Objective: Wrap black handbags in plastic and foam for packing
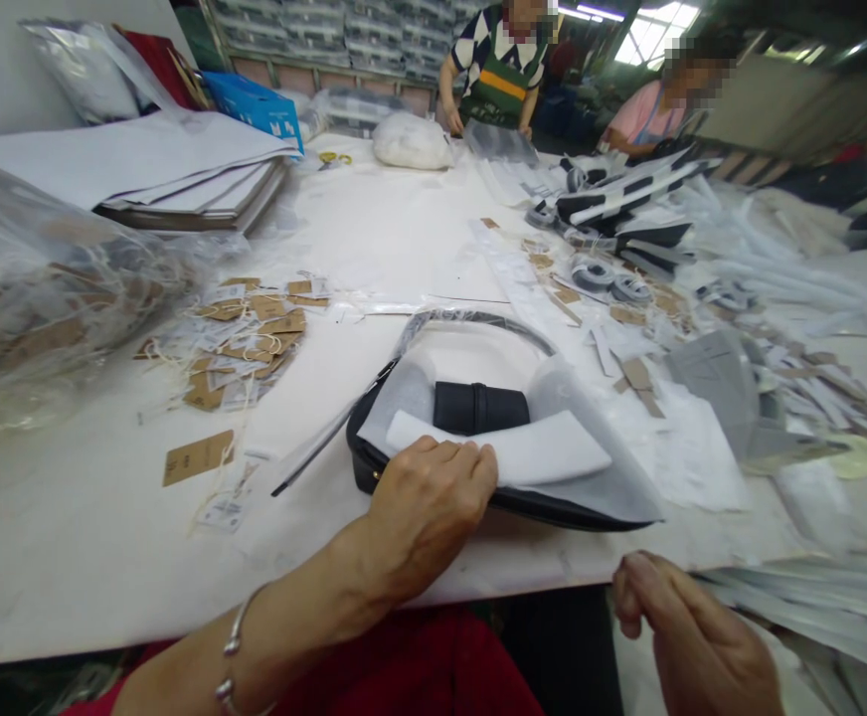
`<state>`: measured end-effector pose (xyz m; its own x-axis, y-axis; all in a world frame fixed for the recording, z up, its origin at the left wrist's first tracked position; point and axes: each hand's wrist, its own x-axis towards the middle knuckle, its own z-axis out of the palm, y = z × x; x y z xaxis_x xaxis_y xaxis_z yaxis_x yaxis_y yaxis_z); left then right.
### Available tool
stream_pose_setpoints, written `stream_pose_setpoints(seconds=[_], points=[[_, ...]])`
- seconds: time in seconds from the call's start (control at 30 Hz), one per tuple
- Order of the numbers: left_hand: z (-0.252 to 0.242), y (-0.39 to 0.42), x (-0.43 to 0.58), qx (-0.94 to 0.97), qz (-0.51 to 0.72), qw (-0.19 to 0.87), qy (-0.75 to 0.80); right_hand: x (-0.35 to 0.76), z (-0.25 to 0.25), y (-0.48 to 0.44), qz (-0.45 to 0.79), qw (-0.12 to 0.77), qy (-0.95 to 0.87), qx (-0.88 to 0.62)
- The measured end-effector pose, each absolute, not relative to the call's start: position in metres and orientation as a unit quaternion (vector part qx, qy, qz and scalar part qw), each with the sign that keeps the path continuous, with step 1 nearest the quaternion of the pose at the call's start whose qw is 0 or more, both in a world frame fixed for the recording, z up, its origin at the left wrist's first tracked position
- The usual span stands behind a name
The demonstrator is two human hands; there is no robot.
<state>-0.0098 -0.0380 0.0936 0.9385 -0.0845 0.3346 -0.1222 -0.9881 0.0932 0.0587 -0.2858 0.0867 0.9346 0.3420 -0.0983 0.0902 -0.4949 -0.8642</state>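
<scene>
A black handbag [579,510] lies on the table in front of me, with thin white wrapping sheet [619,489] over its body. Its strap [470,316] arches up behind it, covered in clear film. In the bag's middle shows a black flap with a narrow loop [480,406]. My left hand [433,507] is closed over a white foam strip [545,447] along the bag's near side; its fingertips are partly hidden. Off the table's front edge, to the right and apart from the bag, my right hand [694,636] is curled closed with nothing visible in it.
Brown tags with strings [255,333] lie left of the bag, near a clear plastic sack [46,288]. A stack of white sheets [180,164] stands behind. Wrapped straps [627,199] and paper scraps [638,383] cover the right side. Two people work across the table.
</scene>
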Motion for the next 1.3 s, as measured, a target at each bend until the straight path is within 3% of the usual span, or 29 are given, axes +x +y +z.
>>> stream_pose_setpoints(seconds=[0.2,0.37,0.53,0.83,1.1,1.3], points=[[0.119,-0.017,-0.005,0.988,0.119,0.093,-0.012,0.057,0.061,-0.261,0.370,0.620,0.033,-0.691],[0.130,-0.010,-0.003,0.988,0.117,0.099,0.009,0.056,0.067,-0.200,0.410,0.756,0.004,-0.511],[0.133,-0.015,-0.002,0.991,0.064,0.116,0.019,0.057,0.049,-0.166,0.355,0.829,0.042,-0.430],[0.126,-0.022,0.001,0.992,0.042,0.107,-0.043,0.051,0.049,-0.173,0.329,0.849,0.054,-0.409],[0.078,-0.036,0.006,0.971,0.231,-0.031,-0.044,0.059,0.048,-0.160,0.302,0.844,0.125,-0.426],[0.069,-0.042,-0.003,0.968,0.242,-0.056,-0.034,0.055,0.052,-0.161,0.303,0.841,0.108,-0.435]])
